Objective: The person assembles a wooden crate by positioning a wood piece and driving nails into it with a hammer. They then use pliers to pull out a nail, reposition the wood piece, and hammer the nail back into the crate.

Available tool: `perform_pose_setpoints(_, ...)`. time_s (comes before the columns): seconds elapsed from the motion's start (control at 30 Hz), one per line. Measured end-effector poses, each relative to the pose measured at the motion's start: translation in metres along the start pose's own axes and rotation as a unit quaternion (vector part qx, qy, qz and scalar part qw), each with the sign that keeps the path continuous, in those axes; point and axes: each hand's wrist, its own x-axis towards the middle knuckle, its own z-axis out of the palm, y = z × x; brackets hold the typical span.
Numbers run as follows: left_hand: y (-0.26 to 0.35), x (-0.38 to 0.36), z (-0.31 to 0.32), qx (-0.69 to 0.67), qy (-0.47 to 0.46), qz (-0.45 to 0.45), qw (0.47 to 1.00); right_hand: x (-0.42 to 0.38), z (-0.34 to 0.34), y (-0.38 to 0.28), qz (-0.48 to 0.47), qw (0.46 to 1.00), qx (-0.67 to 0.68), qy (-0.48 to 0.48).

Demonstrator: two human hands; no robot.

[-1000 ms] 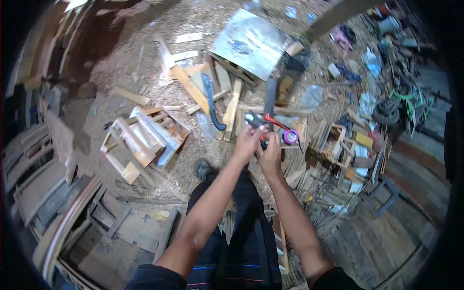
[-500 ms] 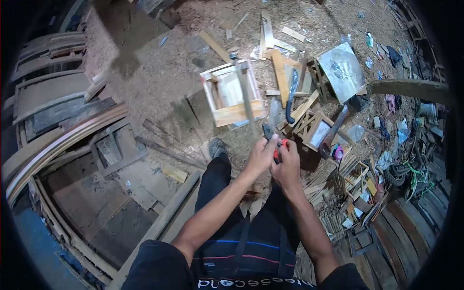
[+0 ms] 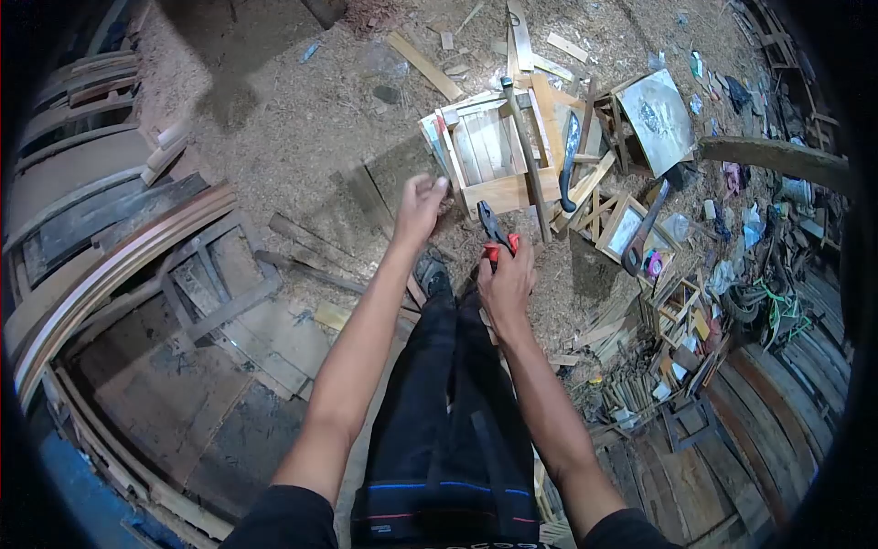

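Observation:
My right hand grips pliers by their red handles, with the dark jaws pointing forward and away from me. My left hand is held out just left of a wooden crate, its thumb apart from loosely bent fingers and nothing visible in it. Made of pale slats, the crate lies on the sawdust-covered ground beyond both hands. Across its right side leans a long-handled hammer.
A large knife with a dark handle lies right of the crate. Farther right are a handsaw, a metal-topped stand and scrap wood. Stacked wooden frames fill the left side. A beam juts in from the right.
My left hand has left the pliers and moved left and forward toward the crate. My right hand keeps the pliers. My view has shifted, and more of my legs shows.

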Motion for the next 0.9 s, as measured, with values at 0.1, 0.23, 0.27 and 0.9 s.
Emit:
perform_pose_setpoints(0.1,-0.009,0.028,0.011,-0.037,-0.061,0.025,0.997,0.001,0.008,-0.007,0.05,0.998,-0.021,-0.032)
perform_pose_setpoints(0.23,-0.026,0.039,0.025,-0.076,-0.113,0.048,0.989,-0.001,0.022,-0.008,0.07,0.996,-0.026,-0.049)
perform_pose_setpoints(0.27,-0.017,0.035,0.022,-0.056,-0.14,0.023,0.988,-0.001,0.025,-0.007,0.072,0.996,-0.03,-0.053)
perform_pose_setpoints(0.9,-0.062,-0.065,0.023,-0.076,-0.131,-0.025,0.988,0.008,0.001,0.003,0.002,0.994,-0.063,-0.086)
